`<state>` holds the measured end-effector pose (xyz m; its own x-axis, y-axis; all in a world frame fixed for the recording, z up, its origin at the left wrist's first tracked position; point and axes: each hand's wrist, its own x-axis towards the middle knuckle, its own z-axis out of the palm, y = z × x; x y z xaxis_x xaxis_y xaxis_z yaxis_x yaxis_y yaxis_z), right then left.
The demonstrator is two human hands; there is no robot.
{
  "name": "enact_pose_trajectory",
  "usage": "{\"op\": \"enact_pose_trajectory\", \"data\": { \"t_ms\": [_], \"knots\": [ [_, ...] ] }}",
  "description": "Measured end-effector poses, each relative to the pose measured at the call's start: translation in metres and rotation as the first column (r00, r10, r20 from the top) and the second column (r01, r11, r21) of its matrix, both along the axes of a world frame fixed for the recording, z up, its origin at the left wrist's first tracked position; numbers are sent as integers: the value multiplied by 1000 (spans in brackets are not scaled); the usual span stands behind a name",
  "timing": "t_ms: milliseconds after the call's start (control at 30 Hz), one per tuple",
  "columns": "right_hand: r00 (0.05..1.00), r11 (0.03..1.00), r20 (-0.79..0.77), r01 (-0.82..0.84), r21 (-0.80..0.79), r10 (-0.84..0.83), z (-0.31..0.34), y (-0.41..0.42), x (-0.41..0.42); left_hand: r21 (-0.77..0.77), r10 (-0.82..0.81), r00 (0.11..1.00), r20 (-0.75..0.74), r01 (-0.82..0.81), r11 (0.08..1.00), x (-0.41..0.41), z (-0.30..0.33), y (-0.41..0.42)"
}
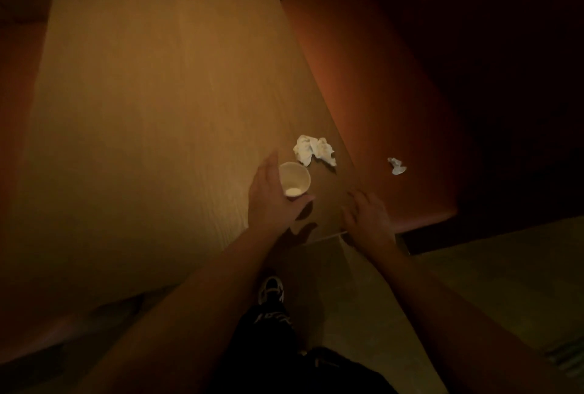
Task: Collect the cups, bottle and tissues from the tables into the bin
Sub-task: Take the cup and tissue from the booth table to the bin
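A small paper cup (294, 182) stands upright near the right corner of the wooden table (151, 103), a little pale liquid in its bottom. My left hand (271, 194) wraps around it from the left, thumb under its near side. Just beyond the cup lies a crumpled white tissue (313, 149) on the table. A smaller crumpled tissue (397, 166) rests on the orange seat (373, 84) to the right. My right hand (366, 220) hovers over the table's near right corner, fingers spread, holding nothing. No bottle or bin is in view.
The scene is dim. Orange seats flank the table on both sides. The floor (474, 273) lies at the lower right, and my shoe (271, 291) and dark trousers are below the table's near edge.
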<state>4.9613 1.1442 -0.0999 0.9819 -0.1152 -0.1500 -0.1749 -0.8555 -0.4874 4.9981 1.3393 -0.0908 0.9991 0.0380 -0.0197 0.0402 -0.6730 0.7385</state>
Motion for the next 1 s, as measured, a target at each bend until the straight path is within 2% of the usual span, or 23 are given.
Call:
{"op": "enact_pose_trajectory", "data": {
  "t_ms": [100, 200, 500, 700, 767, 900, 1000],
  "knots": [
    [1000, 1000, -17, 17, -19, -17, -2, 6, 32, 4, -94, 995, -15, 94, 996, 26, -11, -2],
    [1000, 1000, -11, 10, -26, -10, -2, 12, 58, -10, -118, 993, -30, 117, 993, 44, -21, 0],
    [995, 995, 5, -100, -24, 100, -15, 29, 136, 81, 22, 999, -33, -19, 996, 97, -17, 27],
    [967, 973, -112, -230, -12, 227, -58, 45, 165, 110, 35, 999, -18, -33, 993, 105, -17, 40],
    [963, 964, -78, -262, -49, 258, -70, 48, 164, 110, 35, 999, -25, -32, 993, 106, -20, 42],
    [983, 983, 25, -182, 13, 182, -74, 46, 161, 109, 23, 999, -35, -19, 994, 111, -24, 36],
    [976, 978, 75, -201, -55, 205, -68, 31, 162, 121, 28, 999, -37, -24, 992, 119, -22, 20]
  ]
}}
